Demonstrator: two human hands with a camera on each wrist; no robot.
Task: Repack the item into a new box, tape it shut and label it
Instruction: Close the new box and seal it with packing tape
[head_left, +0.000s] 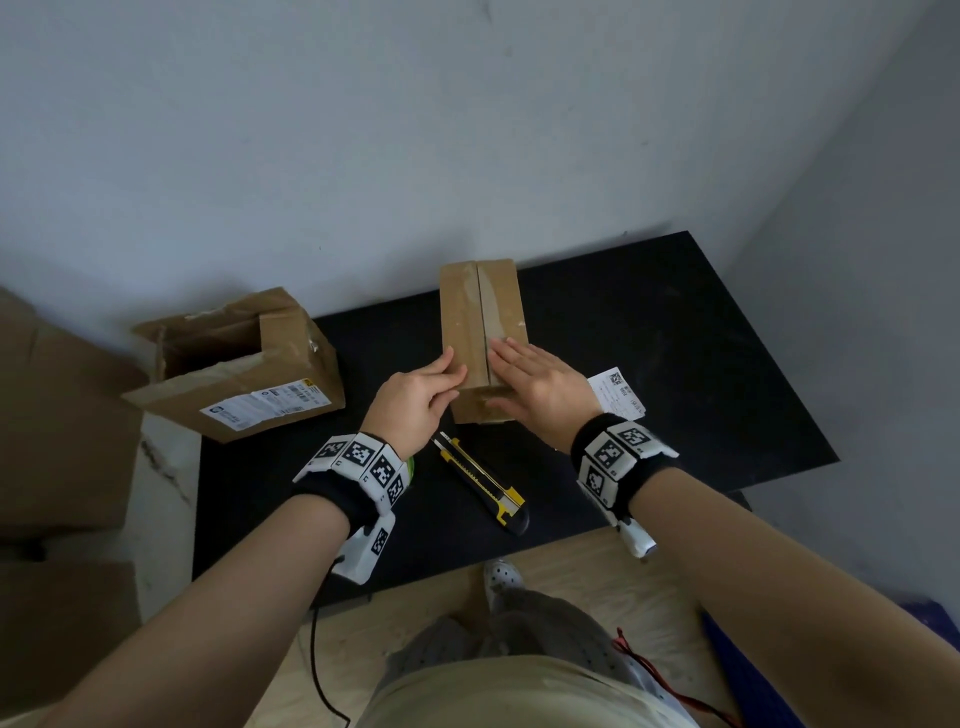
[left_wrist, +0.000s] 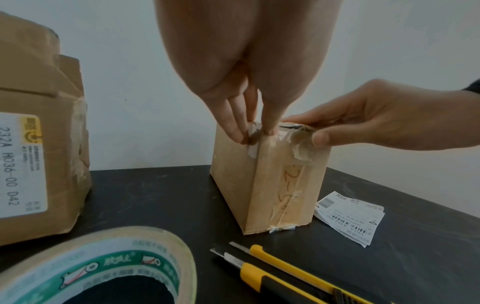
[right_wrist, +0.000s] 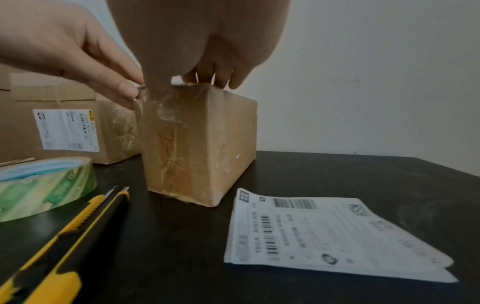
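Atop the box, left hand and right hand pinch.

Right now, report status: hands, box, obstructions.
Left hand and right hand grip box at near top edge. Flaps down, old tape peeling. Knife, tape roll, labels lie close by, clear of it.

The head camera looks steeply down from above the forearms onto the black tabletop, with the grey wall beyond it, far enough off to take in the whole work area. The 2 wrist cameras sit low and close over the tabletop, facing the wall: one looks along the left hand, the other along the right hand. All 3 views share the small brown cardboard box, the yellow-and-black utility knife and the white printed labels; both wrist views also share the roll of green-printed tape.
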